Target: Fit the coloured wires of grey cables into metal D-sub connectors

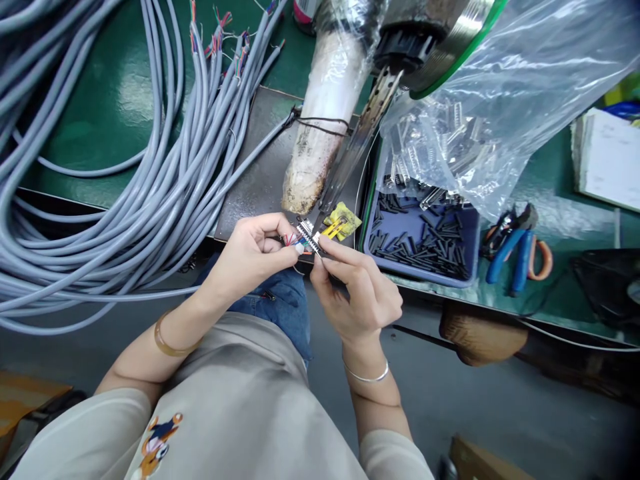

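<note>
My left hand [253, 253] is closed, thumb and fingers pinching thin coloured wires [290, 239] beside a small multi-pin connector [308, 239]. My right hand [357, 287] pinches the right end of that connector between thumb and index finger. Both hands meet at the bench's front edge, just below the tip of a soldering iron with a perforated metal barrel [363, 127]. Next to the barrel, a plastic-wrapped white tube [327, 87] is bound with dark cord. A yellow sponge-like piece [349, 219] lies just above my right fingertips. My fingers partly hide the wires and the connector.
A large bundle of grey cables [165, 180] with stripped ends covers the left side. To the right, a blue tray [470, 267] holds short black tubes, under a clear bag [450, 140] of metal connectors. Blue-handled pliers [523, 260], a solder spool [460, 50] and a paper pad [610, 157] also lie around.
</note>
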A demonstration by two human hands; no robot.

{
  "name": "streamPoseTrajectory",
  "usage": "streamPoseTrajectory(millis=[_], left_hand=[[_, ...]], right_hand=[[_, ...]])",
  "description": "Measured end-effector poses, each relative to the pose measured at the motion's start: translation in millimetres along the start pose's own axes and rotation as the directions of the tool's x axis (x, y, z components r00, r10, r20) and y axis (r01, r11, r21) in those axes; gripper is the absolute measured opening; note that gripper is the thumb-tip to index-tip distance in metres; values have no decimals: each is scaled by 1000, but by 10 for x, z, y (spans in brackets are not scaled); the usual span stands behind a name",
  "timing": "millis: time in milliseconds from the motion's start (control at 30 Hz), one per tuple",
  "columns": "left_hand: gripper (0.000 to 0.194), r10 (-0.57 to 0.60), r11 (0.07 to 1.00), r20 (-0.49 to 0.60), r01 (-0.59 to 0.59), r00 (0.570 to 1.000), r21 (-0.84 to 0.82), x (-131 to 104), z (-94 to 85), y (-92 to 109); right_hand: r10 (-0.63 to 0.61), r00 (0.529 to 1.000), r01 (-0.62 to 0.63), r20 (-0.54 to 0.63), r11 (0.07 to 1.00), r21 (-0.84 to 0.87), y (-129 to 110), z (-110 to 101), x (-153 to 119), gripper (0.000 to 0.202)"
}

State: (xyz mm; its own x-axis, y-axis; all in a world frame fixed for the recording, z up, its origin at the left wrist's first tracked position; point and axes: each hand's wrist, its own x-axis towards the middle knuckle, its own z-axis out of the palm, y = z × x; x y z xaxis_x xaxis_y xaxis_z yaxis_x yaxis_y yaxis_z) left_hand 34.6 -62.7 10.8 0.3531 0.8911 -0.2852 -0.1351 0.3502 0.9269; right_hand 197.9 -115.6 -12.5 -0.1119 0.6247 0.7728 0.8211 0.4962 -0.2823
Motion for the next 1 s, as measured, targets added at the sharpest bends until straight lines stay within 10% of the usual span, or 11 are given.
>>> streamPoseTrajectory(millis=[300,667,1000], left_hand=[[29,-129,980,82,140,988,-144,-85,-74,-27],[27,-60,984,-56,50,997,-171,-103,1,-47],[22,28,997,-112,-36,993,-64,-65,22,-49]], right_hand=[[440,889,-456,128,826,330,-96,-34,-70,12],[167,986,-163,-25,980,112,-145,28,-52,22],[155,987,-150,-41,983,107,-105,66,1,21]])
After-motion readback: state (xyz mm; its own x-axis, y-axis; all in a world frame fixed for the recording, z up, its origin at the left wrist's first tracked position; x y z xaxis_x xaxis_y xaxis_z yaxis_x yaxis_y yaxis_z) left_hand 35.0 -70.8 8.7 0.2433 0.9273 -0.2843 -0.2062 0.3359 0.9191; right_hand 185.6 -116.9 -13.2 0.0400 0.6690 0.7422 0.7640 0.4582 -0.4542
